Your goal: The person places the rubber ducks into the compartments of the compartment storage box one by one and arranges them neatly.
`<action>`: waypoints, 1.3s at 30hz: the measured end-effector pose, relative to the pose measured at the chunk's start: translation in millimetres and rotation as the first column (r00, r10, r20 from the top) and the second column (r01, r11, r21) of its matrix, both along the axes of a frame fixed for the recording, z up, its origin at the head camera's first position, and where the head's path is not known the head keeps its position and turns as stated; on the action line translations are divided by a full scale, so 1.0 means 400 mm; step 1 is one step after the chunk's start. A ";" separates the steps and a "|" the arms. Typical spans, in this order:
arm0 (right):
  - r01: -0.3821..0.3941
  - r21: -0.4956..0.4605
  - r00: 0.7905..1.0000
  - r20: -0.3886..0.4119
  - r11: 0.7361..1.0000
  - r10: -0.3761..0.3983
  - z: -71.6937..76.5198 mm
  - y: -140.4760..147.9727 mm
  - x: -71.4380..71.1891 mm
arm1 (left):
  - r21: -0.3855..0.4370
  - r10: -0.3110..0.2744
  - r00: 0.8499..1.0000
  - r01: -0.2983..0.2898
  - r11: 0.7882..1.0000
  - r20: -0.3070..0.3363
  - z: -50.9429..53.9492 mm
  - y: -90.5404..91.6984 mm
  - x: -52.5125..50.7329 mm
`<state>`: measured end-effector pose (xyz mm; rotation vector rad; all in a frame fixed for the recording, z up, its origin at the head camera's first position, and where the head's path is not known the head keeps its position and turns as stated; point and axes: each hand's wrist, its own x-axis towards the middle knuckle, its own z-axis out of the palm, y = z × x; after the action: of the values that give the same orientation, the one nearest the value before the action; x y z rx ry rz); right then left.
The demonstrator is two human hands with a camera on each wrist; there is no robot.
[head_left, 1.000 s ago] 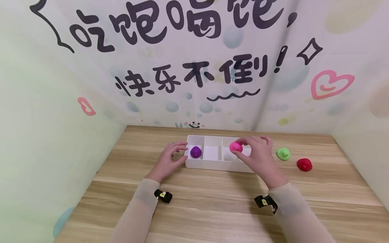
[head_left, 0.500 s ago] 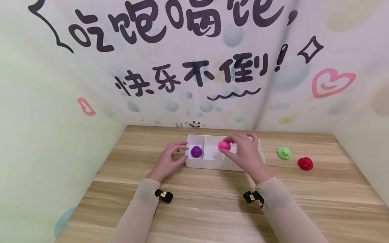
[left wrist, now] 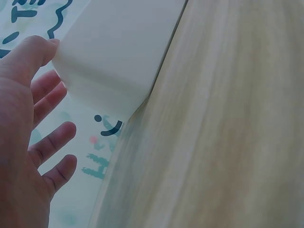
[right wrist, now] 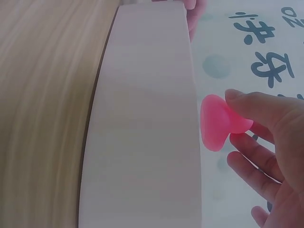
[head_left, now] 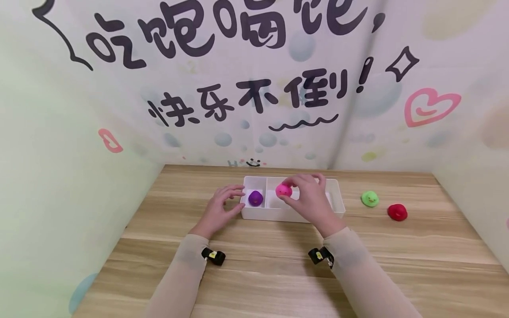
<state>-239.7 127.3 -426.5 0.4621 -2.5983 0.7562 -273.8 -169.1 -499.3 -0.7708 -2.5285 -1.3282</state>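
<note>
Right grip pinching the pink toy, thumb against fingertips, over the white tray near the table's back edge; held high, seemingly to clear the rim! Left grip spread, touching the tray's left end, perhaps steadying it. Purple toy inside that end; green toy and red toy toward the back right corner. Wood-grain surface, lettered backdrop behind.

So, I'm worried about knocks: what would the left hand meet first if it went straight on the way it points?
Most likely the left end of the box. The left hand is right beside it, though depth makes exact contact hard to judge.
</note>
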 end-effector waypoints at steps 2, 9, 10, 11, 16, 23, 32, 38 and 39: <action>-0.006 -0.002 1.000 -0.003 1.000 0.006 0.000 -0.005 -0.003 | -0.002 0.000 1.000 0.000 1.000 -0.002 0.000 0.000 0.000; -0.024 0.000 1.000 -0.013 1.000 0.024 -0.004 -0.020 -0.013 | 0.006 -0.003 1.000 0.003 1.000 0.004 0.002 0.001 0.002; -0.026 0.004 1.000 -0.015 1.000 0.026 -0.005 -0.022 -0.015 | 0.006 -0.003 1.000 0.003 1.000 0.002 0.002 0.001 0.002; -0.028 0.006 0.999 -0.016 1.000 0.028 -0.007 -0.023 -0.016 | 0.007 -0.003 1.000 0.003 1.000 0.001 0.002 0.001 0.003; -0.038 0.019 0.999 -0.023 0.999 0.038 -0.016 -0.028 -0.022 | 0.008 0.004 1.000 -0.004 1.000 0.007 0.003 0.003 0.006; -0.042 0.034 0.999 -0.015 0.999 0.042 -0.026 -0.030 -0.029 | 0.017 0.001 1.000 -0.001 1.000 0.024 0.010 0.002 0.008; -0.047 0.100 0.999 0.027 0.994 0.044 -0.032 -0.031 -0.046 | 0.015 0.002 1.000 -0.002 1.000 0.013 0.003 0.002 0.002; -0.068 0.134 0.995 0.075 0.989 0.058 -0.032 -0.032 -0.056 | 0.013 0.005 1.000 -0.005 1.000 0.016 0.001 0.002 0.003; -0.075 0.136 0.994 0.089 0.988 0.063 -0.031 -0.033 -0.059 | 0.011 0.005 1.000 -0.005 1.000 0.016 0.001 0.002 0.002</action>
<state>-263.1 114.1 -439.0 0.5760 -2.7382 0.6317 -272.8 -168.4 -498.8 -0.7545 -2.5311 -1.3512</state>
